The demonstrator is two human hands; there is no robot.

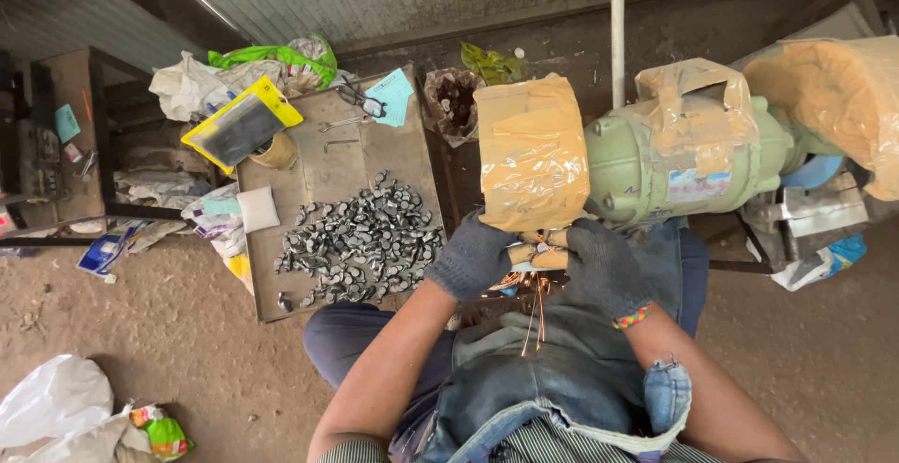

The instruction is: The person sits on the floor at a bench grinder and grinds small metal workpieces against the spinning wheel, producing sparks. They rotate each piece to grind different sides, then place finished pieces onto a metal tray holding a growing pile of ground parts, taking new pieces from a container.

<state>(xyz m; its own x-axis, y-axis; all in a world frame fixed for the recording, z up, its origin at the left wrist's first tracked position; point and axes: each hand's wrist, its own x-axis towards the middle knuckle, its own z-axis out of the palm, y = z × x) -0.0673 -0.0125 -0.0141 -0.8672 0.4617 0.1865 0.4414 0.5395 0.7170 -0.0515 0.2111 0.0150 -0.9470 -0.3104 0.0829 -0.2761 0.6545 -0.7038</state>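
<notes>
Both gloved hands' fingers grasp small workpiece [538, 255] at grinder [655, 159] (sparks) | metal pieces [361, 238] left

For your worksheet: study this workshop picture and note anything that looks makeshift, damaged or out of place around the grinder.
The green bench grinder has its wheel guard and housing wrapped in wrinkled brown tape, which looks improvised. Sparks fall onto the denim cloth on the person's lap beneath the gloved left hand and right hand.
</notes>
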